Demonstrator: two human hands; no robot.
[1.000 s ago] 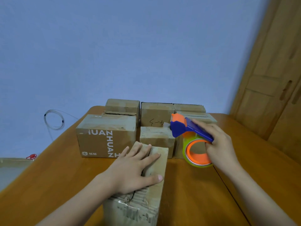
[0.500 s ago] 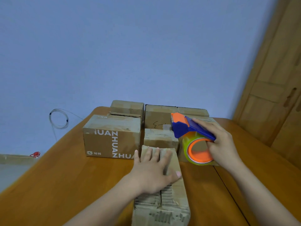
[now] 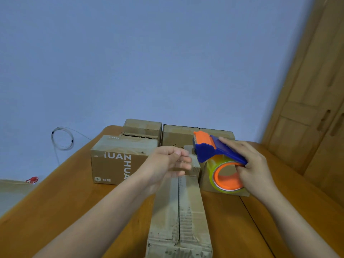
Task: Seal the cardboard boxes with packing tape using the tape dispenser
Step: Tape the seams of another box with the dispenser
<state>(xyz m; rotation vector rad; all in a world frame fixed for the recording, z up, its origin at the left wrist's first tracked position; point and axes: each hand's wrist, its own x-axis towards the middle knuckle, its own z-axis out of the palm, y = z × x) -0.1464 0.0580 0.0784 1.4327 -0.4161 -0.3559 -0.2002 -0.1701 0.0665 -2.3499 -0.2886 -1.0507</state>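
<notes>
A long narrow cardboard box [image 3: 181,216] lies lengthwise on the wooden table [image 3: 55,211] in front of me, its top seam running away from me. My right hand [image 3: 255,164] grips the blue and orange tape dispenser [image 3: 214,149], which carries a yellowish tape roll with an orange core [image 3: 226,176], above the box's far right. My left hand [image 3: 167,162] hovers above the box's far end with fingers loosely extended toward the dispenser's front, holding nothing.
Several more cardboard boxes are clustered at the table's far end, the largest printed ZHUAN [image 3: 119,161] on the left. A wooden cabinet [image 3: 314,108] stands at the right. A wire coil [image 3: 62,138] hangs on the blue wall at left.
My left hand has lifted off the long box and moved up toward the dispenser. The long box now lies straight in front of me. The dispenser stays in my right hand.
</notes>
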